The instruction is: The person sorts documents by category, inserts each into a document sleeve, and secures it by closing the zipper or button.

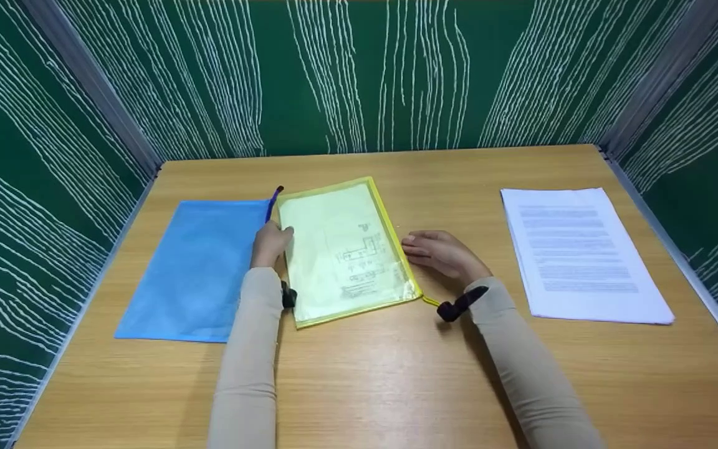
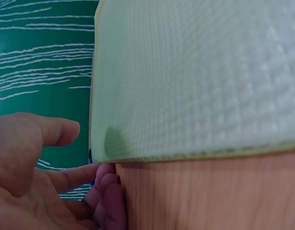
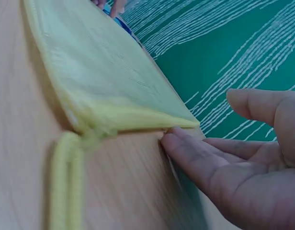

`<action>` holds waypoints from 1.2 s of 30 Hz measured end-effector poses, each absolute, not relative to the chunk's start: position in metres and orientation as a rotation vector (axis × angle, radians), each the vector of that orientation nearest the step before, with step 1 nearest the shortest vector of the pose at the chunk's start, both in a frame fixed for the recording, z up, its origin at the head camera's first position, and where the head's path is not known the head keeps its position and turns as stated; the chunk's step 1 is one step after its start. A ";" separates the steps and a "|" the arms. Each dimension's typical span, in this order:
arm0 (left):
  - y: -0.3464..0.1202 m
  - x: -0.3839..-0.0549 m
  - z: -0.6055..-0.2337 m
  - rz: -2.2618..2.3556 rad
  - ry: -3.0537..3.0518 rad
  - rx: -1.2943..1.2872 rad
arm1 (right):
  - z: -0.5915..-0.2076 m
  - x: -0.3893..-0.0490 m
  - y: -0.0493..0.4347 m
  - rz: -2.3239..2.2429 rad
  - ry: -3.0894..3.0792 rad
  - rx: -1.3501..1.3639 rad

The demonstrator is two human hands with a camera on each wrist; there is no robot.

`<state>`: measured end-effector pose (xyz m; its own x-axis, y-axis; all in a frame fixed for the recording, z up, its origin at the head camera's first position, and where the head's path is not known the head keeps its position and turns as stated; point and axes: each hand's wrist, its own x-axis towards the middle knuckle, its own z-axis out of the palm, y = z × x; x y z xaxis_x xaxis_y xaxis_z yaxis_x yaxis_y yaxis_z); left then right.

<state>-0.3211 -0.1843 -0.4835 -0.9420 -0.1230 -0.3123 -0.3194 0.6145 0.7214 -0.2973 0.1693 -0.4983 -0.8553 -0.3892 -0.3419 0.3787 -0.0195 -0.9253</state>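
Note:
A yellow zip document folder (image 1: 340, 249) lies slightly turned on the table, with a sheet bearing a faint drawing showing through its clear face. At its left edge is my left hand (image 1: 272, 243); in the left wrist view the fingers (image 2: 111, 191) meet the folder's edge while the thumb stands apart from it. My right hand (image 1: 446, 254) is along the right edge, its fingertips (image 3: 174, 136) right at the folder's side and its thumb raised. A yellow zipper cord (image 3: 66, 182) sticks out from the folder's lower right corner.
A blue folder (image 1: 197, 268) with a dark zipper end (image 1: 275, 196) lies to the left, partly under my left arm. On the right is a stack of printed sheets (image 1: 577, 255). Green walls (image 1: 371, 75) with white lines enclose the wooden table (image 1: 371, 386) at the back and sides.

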 end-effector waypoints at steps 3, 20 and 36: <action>-0.182 -0.319 -0.485 1.229 2.652 -0.353 | -0.500 -0.296 0.166 -1.921 1.746 -0.019; -0.169 -0.314 -0.491 1.017 2.831 -0.246 | -0.505 -0.295 0.153 -1.848 1.816 -0.069; -0.172 -0.314 -0.486 1.220 2.622 -0.175 | -0.507 -0.287 0.154 -1.692 2.079 -0.077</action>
<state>-0.3137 -0.1717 -0.4863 -0.9630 -0.0060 -0.2695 -0.2100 0.6435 0.7361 -0.2873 0.1543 -0.5075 -0.8944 -0.3225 -0.3099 0.2381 0.2433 -0.9403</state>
